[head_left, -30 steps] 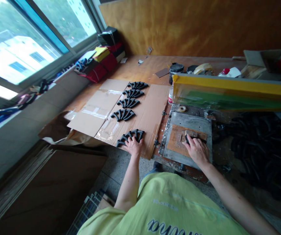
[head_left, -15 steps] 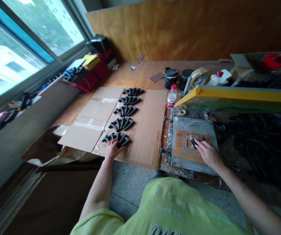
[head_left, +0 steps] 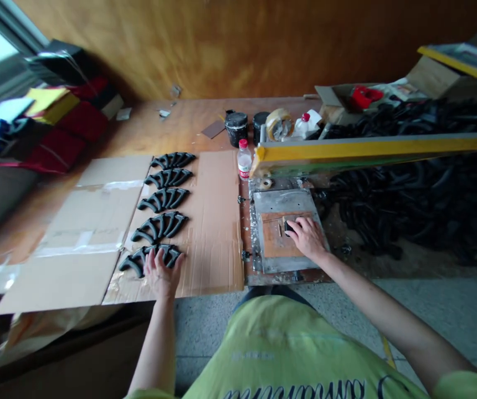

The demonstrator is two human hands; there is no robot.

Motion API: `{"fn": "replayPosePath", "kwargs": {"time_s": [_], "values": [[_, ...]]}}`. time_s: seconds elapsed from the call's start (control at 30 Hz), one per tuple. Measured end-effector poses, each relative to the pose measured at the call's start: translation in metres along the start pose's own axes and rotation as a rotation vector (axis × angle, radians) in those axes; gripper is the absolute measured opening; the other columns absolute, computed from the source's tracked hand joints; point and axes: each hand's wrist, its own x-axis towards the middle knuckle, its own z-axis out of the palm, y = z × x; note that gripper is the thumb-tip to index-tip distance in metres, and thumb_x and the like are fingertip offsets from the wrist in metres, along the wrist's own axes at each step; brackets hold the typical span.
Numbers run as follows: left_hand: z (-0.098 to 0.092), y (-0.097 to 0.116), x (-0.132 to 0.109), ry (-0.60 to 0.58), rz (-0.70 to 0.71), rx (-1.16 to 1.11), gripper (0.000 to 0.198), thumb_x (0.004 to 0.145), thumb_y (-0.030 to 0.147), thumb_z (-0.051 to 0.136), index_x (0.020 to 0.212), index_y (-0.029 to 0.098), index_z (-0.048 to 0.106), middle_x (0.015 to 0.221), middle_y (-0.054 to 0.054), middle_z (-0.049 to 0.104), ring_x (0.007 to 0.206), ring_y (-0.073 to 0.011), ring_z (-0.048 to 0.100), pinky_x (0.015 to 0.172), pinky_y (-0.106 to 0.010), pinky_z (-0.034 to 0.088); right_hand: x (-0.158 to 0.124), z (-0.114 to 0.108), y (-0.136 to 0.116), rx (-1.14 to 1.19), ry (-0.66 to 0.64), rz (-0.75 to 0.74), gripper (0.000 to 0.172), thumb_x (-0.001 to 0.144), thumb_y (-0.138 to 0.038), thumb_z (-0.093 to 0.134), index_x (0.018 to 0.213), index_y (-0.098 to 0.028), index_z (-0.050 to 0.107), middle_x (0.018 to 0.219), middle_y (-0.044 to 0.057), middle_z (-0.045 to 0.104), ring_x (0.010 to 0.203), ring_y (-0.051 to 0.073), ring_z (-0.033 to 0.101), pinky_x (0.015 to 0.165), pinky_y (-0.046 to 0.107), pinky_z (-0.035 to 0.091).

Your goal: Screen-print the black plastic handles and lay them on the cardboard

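My left hand (head_left: 160, 272) lies flat, fingers spread, on the nearest fan of curved black plastic pieces (head_left: 132, 260) on the cardboard sheet (head_left: 209, 233). Several more such fans (head_left: 164, 198) are lined up beyond it in a column. My right hand (head_left: 308, 238) rests on the brown pad of a grey metal printing plate (head_left: 277, 202), its fingers curled over a small black piece (head_left: 288, 226). A raised yellow-framed screen (head_left: 367, 148) hangs above the back of the plate.
A big heap of black curved pieces (head_left: 408, 188) fills the table's right side. Ink pots (head_left: 237, 127), a tape roll (head_left: 278, 123) and a small bottle (head_left: 244, 159) stand behind the cardboard. Red and yellow boxes (head_left: 67, 116) sit at the far left by the window.
The view has swung to the right, away from the window. My left hand stays on the nearest fan of black pieces, and my right hand stays on the small piece on the plate.
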Motion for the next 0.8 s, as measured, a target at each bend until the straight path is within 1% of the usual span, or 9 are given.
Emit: {"fn": "replayPosePath", "kwargs": {"time_s": [0.1,0.23,0.37,0.43,0.5,0.6,0.7,0.77,0.8], "values": [[0.001,0.066,0.005,0.01,0.082,-0.17,0.059,0.088,0.054,0.057,0.133,0.017,0.052,0.153,-0.019,0.044,0.144,-0.0283,0.039,0.117,-0.043,0.034,0.003,0.01,0.003,0.113,0.01,-0.077,0.033,0.098,-0.037,0.053,0.121,-0.021,0.069,0.107,0.012,0.066,0.102,0.029,0.053,0.089,0.042,0.043],[-0.005,0.162,0.015,0.029,0.212,-0.397,0.048,0.089,0.051,0.059,0.124,0.019,0.057,0.147,-0.017,0.05,0.138,-0.0269,0.047,0.114,-0.042,0.038,0.011,0.025,0.004,0.216,0.0,-0.214,0.028,0.093,-0.033,0.062,0.117,-0.021,0.071,0.102,0.011,0.067,0.102,0.028,0.054,0.091,0.043,0.044],[-0.027,0.243,0.029,0.08,0.285,-0.625,0.044,0.09,0.05,0.06,0.123,0.02,0.059,0.142,-0.015,0.056,0.132,-0.0254,0.052,0.111,-0.044,0.042,0.02,0.032,0.008,0.256,0.03,-0.182,0.022,0.093,-0.03,0.064,0.11,-0.024,0.074,0.106,0.011,0.067,0.102,0.027,0.057,0.089,0.043,0.047],[-0.042,0.273,0.041,0.103,0.282,-0.799,0.045,0.091,0.05,0.06,0.123,0.019,0.058,0.121,-0.013,0.067,0.116,-0.0222,0.063,0.102,-0.04,0.048,0.023,0.031,0.013,0.279,0.028,-0.167,0.024,0.095,-0.027,0.059,0.112,-0.023,0.074,0.117,0.012,0.067,0.109,0.027,0.057,0.093,0.043,0.047],[-0.057,0.299,0.055,0.079,0.258,-0.994,0.046,0.094,0.052,0.055,0.126,0.019,0.057,0.089,-0.006,0.07,0.086,-0.0165,0.068,0.084,-0.032,0.055,0.024,0.029,0.018,0.288,0.013,-0.2,0.031,0.098,-0.022,0.052,0.122,-0.022,0.071,0.133,0.013,0.063,0.121,0.027,0.055,0.101,0.045,0.045],[-0.077,0.331,0.077,-0.018,0.218,-1.193,0.05,0.099,0.058,0.038,0.12,0.018,0.059,0.062,0.002,0.058,0.055,-0.0111,0.06,0.061,-0.024,0.052,0.021,0.025,0.019,0.285,-0.055,-0.362,0.041,0.099,-0.026,0.05,0.138,-0.022,0.06,0.149,0.012,0.052,0.137,0.027,0.046,0.113,0.05,0.035],[-0.09,0.346,0.085,-0.131,0.147,-1.249,0.063,0.1,0.063,0.023,0.102,0.015,0.064,0.055,0.002,0.052,0.048,-0.0104,0.055,0.053,-0.023,0.049,0.017,0.022,0.021,0.263,-0.155,-0.519,0.047,0.097,-0.038,0.056,0.142,-0.024,0.056,0.151,0.009,0.05,0.142,0.027,0.043,0.118,0.054,0.027],[-0.096,0.343,0.076,-0.193,0.092,-1.26,0.066,0.099,0.066,0.024,0.096,0.015,0.065,0.055,0.0,0.053,0.048,-0.0112,0.055,0.052,-0.024,0.05,0.018,0.016,0.034,0.237,-0.149,-0.496,0.046,0.097,-0.04,0.056,0.138,-0.022,0.059,0.149,0.01,0.053,0.141,0.028,0.043,0.119,0.055,0.026],[-0.099,0.337,0.067,-0.221,0.069,-1.258,0.065,0.098,0.067,0.027,0.096,0.015,0.066,0.057,-0.001,0.056,0.05,-0.0119,0.056,0.052,-0.025,0.05,0.019,0.012,0.046,0.224,-0.113,-0.427,0.044,0.097,-0.04,0.055,0.135,-0.021,0.062,0.146,0.01,0.056,0.14,0.029,0.045,0.118,0.054,0.027]]}}
